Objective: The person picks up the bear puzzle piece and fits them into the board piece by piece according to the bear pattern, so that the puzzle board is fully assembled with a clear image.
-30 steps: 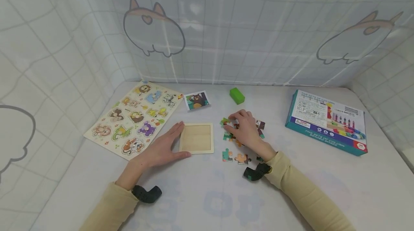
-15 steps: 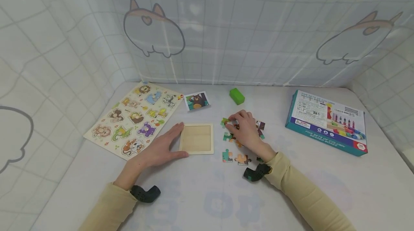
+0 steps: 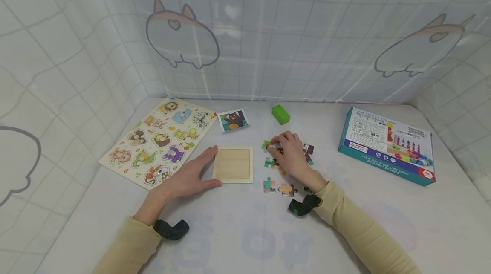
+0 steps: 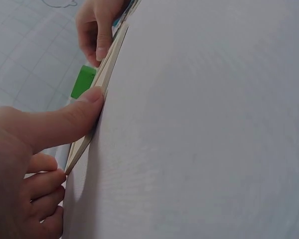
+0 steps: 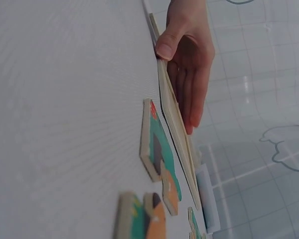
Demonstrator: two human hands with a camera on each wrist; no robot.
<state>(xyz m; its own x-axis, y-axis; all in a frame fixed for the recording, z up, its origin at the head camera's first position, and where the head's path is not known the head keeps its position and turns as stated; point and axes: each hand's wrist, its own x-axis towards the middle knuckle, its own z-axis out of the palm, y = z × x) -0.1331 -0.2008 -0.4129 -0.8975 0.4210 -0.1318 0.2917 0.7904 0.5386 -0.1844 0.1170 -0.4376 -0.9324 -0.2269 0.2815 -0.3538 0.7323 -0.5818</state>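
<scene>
Beside a square wooden puzzle tray (image 3: pixel 232 163), my left hand (image 3: pixel 188 179) lies with straight fingers. Its thumb touches the lower left corner and its fingertips the upper left corner, also seen in both wrist views. My right hand (image 3: pixel 289 154) is over a group of jigsaw pieces, with thumb and index finger curled at a green jigsaw piece (image 3: pixel 265 144), seeming to pinch it. Several pieces under that palm are hidden. A teal piece (image 3: pixel 269 185) and an orange piece (image 3: pixel 287 189) lie nearer the body. Dark piece (image 3: pixel 308 148) shows past the knuckles.
A bear picture card (image 3: pixel 233 120) and a green block (image 3: pixel 281 114) lie behind the tray. An animal puzzle board (image 3: pixel 161 137) is at the left. At the right lies a flat bead-set box (image 3: pixel 387 145). A grid-patterned curtain (image 3: pixel 268 44) rises at the back.
Almost nothing differs. My left thumb has slid slightly left along the tray's lower corner; the right hand stays over the pieces.
</scene>
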